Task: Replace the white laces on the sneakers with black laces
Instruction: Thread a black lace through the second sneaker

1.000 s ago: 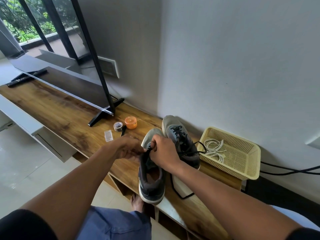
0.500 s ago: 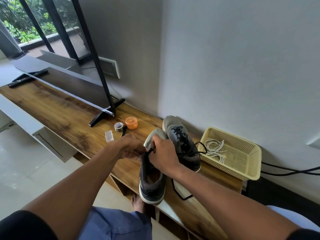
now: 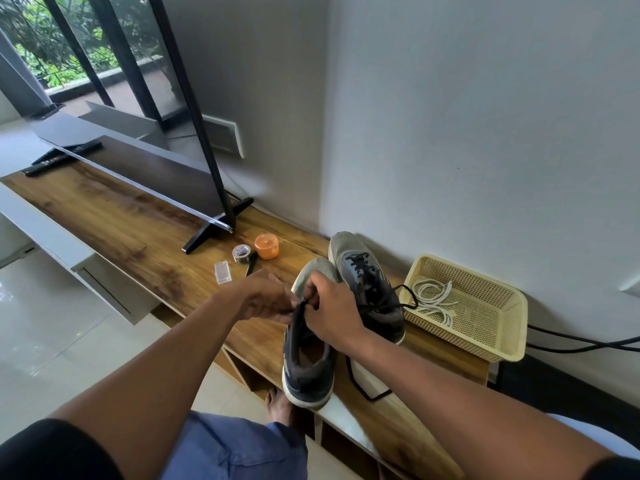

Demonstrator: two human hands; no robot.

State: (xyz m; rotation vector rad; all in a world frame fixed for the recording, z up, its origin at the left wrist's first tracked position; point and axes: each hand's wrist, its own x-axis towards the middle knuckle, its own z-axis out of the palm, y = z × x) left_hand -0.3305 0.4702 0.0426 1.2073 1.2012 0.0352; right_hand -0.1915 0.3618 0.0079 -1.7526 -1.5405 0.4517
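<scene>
Two grey sneakers stand side by side on the wooden TV bench. The far sneaker is threaded with a black lace. Over the tongue of the near sneaker, my left hand and my right hand meet, and both pinch the black lace at the eyelets. A loose end of that lace loops on the bench by the heel. The white laces lie coiled in the yellow basket on the right.
A flat TV on black feet stands to the left. An orange jar, a tape roll and a small clear box lie by it. Black cables run behind the basket. My knee and foot are below the bench.
Both hands stay at the near sneaker's eyelets, with only small finger shifts on the black lace. The sneakers have not moved.
</scene>
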